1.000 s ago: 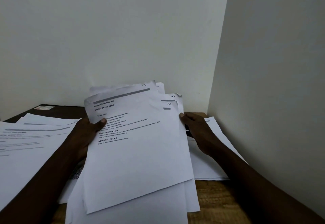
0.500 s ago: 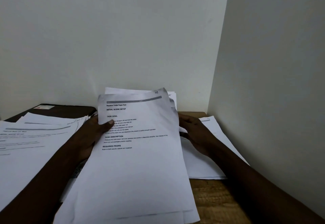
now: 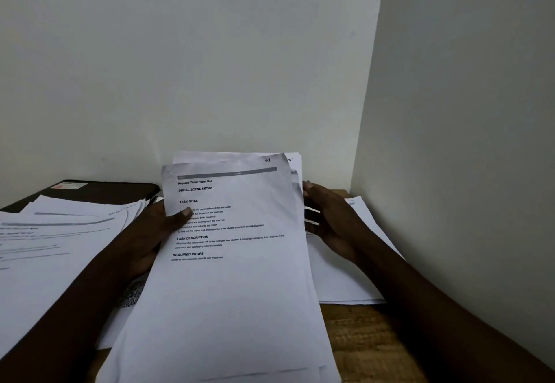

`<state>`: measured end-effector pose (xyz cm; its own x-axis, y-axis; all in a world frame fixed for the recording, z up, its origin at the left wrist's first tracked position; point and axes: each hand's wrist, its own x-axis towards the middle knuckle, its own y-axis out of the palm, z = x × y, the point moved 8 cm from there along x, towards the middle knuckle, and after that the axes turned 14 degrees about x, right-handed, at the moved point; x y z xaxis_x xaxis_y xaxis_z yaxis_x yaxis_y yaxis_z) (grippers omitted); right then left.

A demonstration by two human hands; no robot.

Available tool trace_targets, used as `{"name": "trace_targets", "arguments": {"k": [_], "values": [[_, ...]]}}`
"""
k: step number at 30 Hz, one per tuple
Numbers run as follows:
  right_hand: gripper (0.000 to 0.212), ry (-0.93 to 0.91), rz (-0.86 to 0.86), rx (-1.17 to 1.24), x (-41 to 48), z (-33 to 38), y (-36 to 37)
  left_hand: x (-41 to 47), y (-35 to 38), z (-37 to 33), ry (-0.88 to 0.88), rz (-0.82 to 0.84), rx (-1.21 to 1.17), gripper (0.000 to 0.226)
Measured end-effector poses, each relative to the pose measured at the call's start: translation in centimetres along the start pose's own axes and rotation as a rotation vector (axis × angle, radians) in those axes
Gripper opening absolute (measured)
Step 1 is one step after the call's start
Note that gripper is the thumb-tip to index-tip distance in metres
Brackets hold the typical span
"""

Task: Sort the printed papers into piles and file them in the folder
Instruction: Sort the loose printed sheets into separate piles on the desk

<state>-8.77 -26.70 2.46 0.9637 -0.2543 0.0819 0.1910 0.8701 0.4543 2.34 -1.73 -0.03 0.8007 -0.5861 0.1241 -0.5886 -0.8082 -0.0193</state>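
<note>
I hold a stack of printed papers (image 3: 234,286) tilted up in front of me; its top sheet reads "Replace Toilet Paper Roll" and is marked 51. My left hand (image 3: 162,232) grips the stack's left edge, thumb pressed on the top sheet. My right hand (image 3: 330,223) holds the right edge, fingers behind the sheets. A pile of printed sheets (image 3: 60,232) lies on the table at left. More sheets (image 3: 345,277) lie under my right hand. A dark folder (image 3: 105,191) lies flat at the back left, partly covered by the left pile.
The wooden table (image 3: 366,340) shows bare at the lower right. White walls meet in a corner close behind and to the right of the papers.
The fanned, offset sheets have been drawn together into a more even stack. The stack has shifted slightly right and toward me. Both hands keep their hold on its edges.
</note>
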Motion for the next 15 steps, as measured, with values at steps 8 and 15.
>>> {"name": "trace_targets", "arguments": {"k": [8,15], "values": [[0.024,-0.061,-0.068,-0.057,0.0,0.9,-0.8,-0.2,1.3,0.4,-0.058,0.103,0.057,0.107],[0.033,-0.151,-0.129,-0.131,0.1,0.9,-1.0,-0.4,1.3,0.2,-0.059,0.080,0.040,0.098]]}}
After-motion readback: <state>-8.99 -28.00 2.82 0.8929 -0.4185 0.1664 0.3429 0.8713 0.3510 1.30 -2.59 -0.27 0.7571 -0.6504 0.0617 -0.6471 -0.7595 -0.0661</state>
